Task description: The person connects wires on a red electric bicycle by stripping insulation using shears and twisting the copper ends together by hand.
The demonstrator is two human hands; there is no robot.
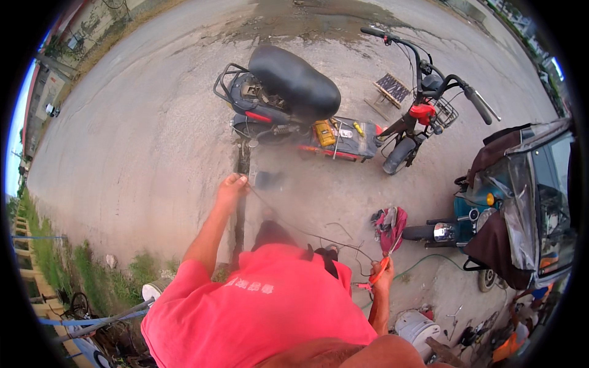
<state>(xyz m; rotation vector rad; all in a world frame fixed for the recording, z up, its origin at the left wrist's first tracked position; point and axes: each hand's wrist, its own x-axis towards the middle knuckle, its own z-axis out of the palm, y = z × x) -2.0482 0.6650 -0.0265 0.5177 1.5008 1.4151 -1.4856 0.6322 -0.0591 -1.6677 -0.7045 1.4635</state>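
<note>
Nearest camera: wearer's pink-red shirt, seen from above. Left hand narrow, fingertips pinching thin dark cable. Cable runs across front of body toward right hand, which is closed around orange-handled tool; cannot tell whether right fingers also grip cable. Crumpled pink cloth on ground just beyond; scooter farther ahead. For good handling: cable lightly stretched, clear of waist strap; tool steady, fingers away from its tip.
</note>
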